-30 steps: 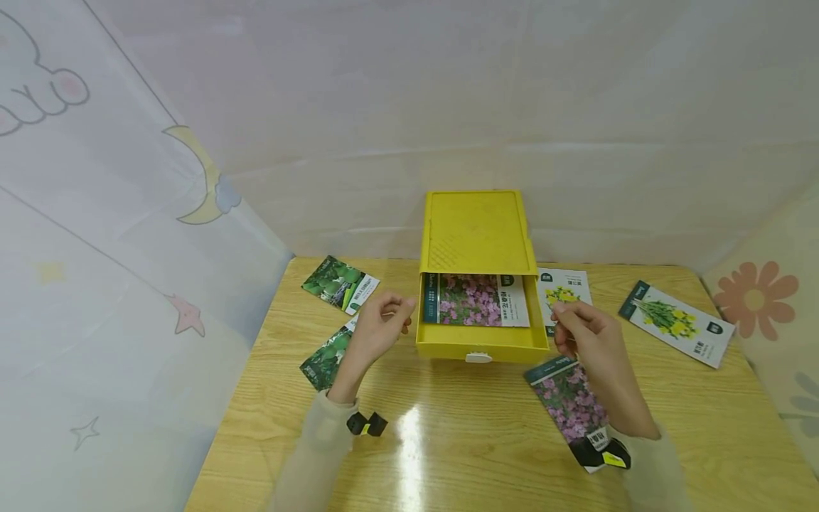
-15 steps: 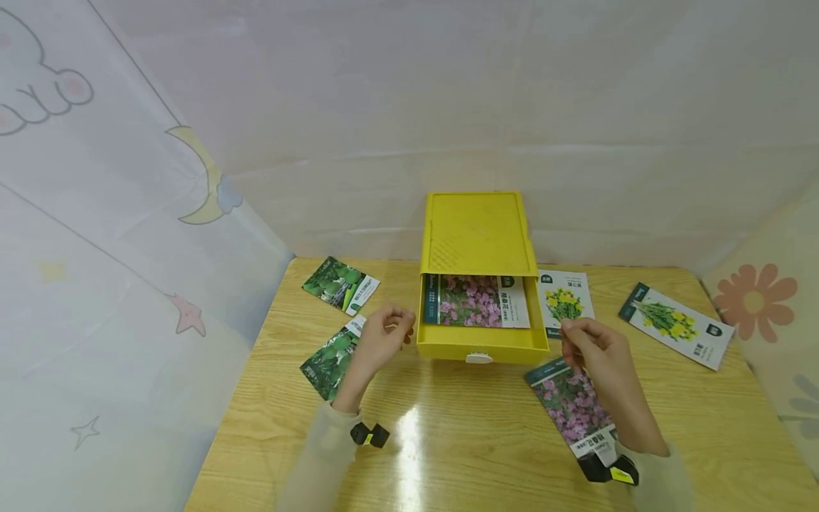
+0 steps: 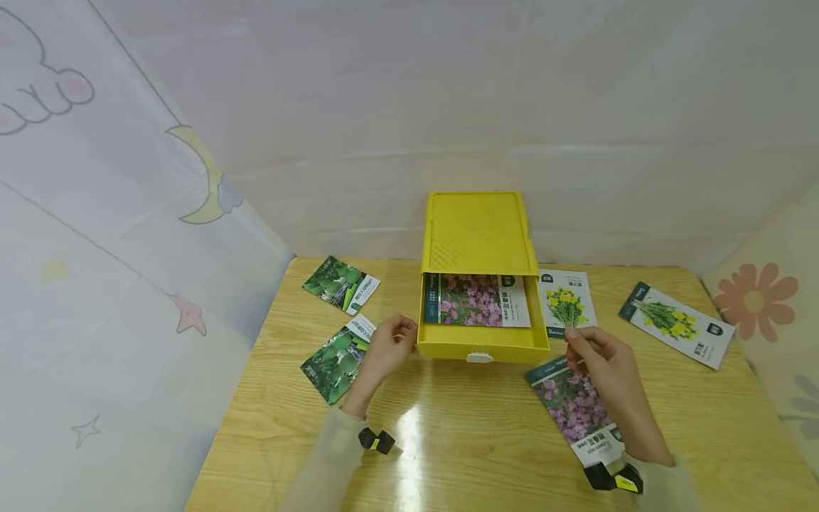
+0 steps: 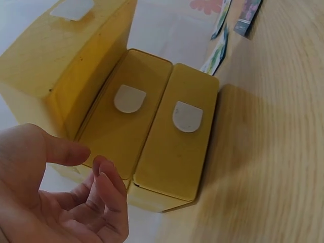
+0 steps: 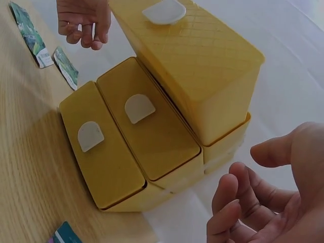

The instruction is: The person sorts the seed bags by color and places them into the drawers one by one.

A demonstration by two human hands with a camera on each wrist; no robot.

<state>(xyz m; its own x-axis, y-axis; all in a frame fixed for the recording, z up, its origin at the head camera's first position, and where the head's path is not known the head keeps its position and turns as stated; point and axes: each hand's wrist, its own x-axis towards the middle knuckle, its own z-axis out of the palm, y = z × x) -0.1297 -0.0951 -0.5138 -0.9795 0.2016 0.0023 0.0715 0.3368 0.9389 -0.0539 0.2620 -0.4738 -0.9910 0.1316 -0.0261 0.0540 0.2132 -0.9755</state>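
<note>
A yellow drawer box (image 3: 476, 231) stands against the back sheet, its top drawer (image 3: 481, 337) pulled out. In that drawer lies a seed packet (image 3: 473, 300) with pink flowers. My left hand (image 3: 389, 348) hovers by the drawer's left front corner, fingers loosely bent and holding nothing. To the right of the drawer is my right hand (image 3: 604, 363), also without anything in it, thumb and fingers apart in the right wrist view. Below it a pink-flower seed packet (image 3: 576, 412) lies on the table. Two lower drawers (image 4: 174, 131) with white pulls are closed in the left wrist view.
Two green seed packets (image 3: 342, 284) lie on the table's left side. A yellow-flower packet (image 3: 566, 302) lies right beside the box, another yellow-flower packet (image 3: 678, 326) farther right. Patterned sheets (image 3: 384, 128) rise behind and at both sides of the wooden table (image 3: 473, 434).
Both hands have drifted slightly toward me, the left a little rightward, uncovering more of the lower green packet and the nearer yellow-flower packet. The drawer and packets stay put.
</note>
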